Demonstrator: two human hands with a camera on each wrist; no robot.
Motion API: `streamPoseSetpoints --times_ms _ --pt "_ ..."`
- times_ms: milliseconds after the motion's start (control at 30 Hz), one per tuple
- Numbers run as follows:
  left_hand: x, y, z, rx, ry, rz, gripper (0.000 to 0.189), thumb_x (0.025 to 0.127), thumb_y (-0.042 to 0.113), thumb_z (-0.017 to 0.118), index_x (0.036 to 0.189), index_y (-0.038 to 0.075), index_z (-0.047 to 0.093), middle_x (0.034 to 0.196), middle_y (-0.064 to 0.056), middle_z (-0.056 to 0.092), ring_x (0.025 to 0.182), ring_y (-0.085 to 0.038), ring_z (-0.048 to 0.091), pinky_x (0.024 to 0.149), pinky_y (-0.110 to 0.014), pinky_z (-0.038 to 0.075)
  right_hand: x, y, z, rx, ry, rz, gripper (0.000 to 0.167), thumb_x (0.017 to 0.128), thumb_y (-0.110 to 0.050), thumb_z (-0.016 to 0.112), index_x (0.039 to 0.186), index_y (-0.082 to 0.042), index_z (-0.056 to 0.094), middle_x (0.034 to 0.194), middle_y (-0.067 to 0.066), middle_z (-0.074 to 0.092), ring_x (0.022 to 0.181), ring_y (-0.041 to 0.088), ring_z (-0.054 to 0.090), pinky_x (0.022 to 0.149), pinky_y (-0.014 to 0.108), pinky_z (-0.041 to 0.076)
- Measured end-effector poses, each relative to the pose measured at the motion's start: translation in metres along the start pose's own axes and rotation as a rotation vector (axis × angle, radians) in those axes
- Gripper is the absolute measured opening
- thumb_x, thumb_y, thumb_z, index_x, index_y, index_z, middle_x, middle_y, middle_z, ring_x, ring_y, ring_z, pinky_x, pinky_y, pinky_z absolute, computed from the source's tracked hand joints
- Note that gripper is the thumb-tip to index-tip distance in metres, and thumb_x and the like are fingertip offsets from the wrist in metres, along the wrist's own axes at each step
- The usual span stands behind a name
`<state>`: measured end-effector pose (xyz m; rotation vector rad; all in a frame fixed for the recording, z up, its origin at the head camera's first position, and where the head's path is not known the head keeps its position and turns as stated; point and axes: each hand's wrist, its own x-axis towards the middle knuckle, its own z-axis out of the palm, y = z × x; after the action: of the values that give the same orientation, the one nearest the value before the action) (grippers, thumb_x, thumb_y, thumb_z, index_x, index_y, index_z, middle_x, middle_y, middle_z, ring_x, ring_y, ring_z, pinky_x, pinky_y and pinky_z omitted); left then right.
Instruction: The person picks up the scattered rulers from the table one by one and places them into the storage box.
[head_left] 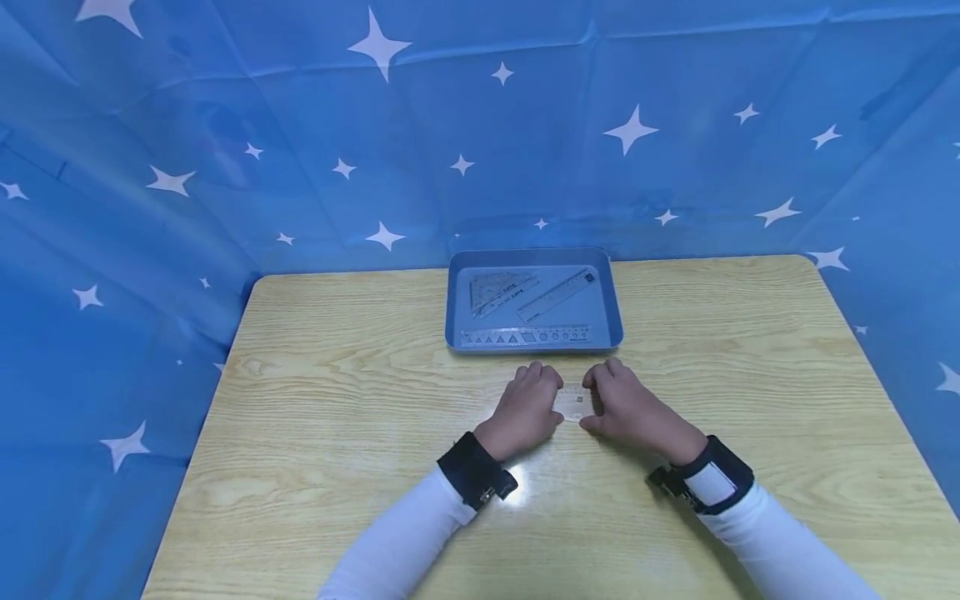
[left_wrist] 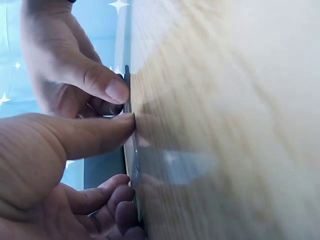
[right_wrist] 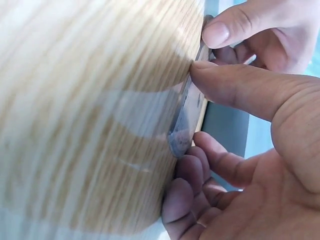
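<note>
A clear plastic protractor (head_left: pixel 574 402) with fine markings lies low at the wooden tabletop, in front of the tray. My left hand (head_left: pixel 525 412) pinches its left end between thumb and fingers. At the opposite end my right hand (head_left: pixel 628 410) grips it the same way. The fingers hide both ends in the head view. In the right wrist view the protractor (right_wrist: pixel 186 117) shows nearly edge-on, close over the wood, with its reflection beneath. Both thumbs sit on the near edge, and the curled fingers are at the far side.
Just beyond the hands stands a blue tray (head_left: pixel 534 348). It holds a set square (head_left: pixel 487 287), a straight ruler (head_left: pixel 557 295) and a stencil ruler (head_left: pixel 525 336), all clear. A blue starry curtain (head_left: pixel 480 125) hangs behind the wooden table (head_left: pixel 337 375).
</note>
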<state>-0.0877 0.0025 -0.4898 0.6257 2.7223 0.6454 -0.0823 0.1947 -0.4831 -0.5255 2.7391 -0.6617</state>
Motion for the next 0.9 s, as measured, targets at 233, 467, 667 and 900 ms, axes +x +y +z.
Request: streamPoseSetpoints --times_ms 233,467,667,900 --pt "0.000 0.000 0.001 -0.063 -0.002 -0.023 0.042 0.087 0.016 0.080 0.125 0.006 0.063 0.117 -0.007 0.059 0.108 -0.024 0.054 0.090 -0.035 0.049 0.004 0.004 -0.004 0.030 -0.036 0.078 0.049 0.082 -0.018 0.084 0.118 0.002 0.055 0.105 0.012 0.050 0.093 0.026 0.048 0.079 0.040 0.047" --pt "0.001 0.002 -0.001 -0.008 0.026 -0.040 0.051 0.088 0.028 0.082 0.128 0.005 0.060 0.116 -0.008 0.058 0.105 -0.024 0.057 0.082 -0.033 0.051 0.007 0.006 -0.005 0.076 -0.045 0.069 0.047 0.084 -0.015 0.084 0.119 0.002 0.056 0.111 0.015 0.051 0.099 0.027 0.048 0.084 0.042 0.047" --pt "0.006 0.002 -0.001 -0.042 0.026 -0.062 0.047 0.086 0.024 0.084 0.126 0.008 0.064 0.119 -0.007 0.065 0.109 -0.026 0.061 0.087 -0.038 0.053 0.008 0.009 -0.006 0.118 -0.019 0.044 0.050 0.081 -0.014 0.086 0.117 0.002 0.054 0.107 0.014 0.049 0.096 0.027 0.048 0.080 0.040 0.045" --pt "0.010 0.002 -0.001 -0.122 0.005 -0.099 0.048 0.084 0.017 0.084 0.127 0.008 0.066 0.122 -0.007 0.068 0.114 -0.028 0.062 0.093 -0.043 0.051 0.011 0.012 -0.006 0.135 -0.026 0.044 0.049 0.078 -0.015 0.087 0.113 0.002 0.057 0.106 0.014 0.049 0.095 0.027 0.048 0.080 0.039 0.044"
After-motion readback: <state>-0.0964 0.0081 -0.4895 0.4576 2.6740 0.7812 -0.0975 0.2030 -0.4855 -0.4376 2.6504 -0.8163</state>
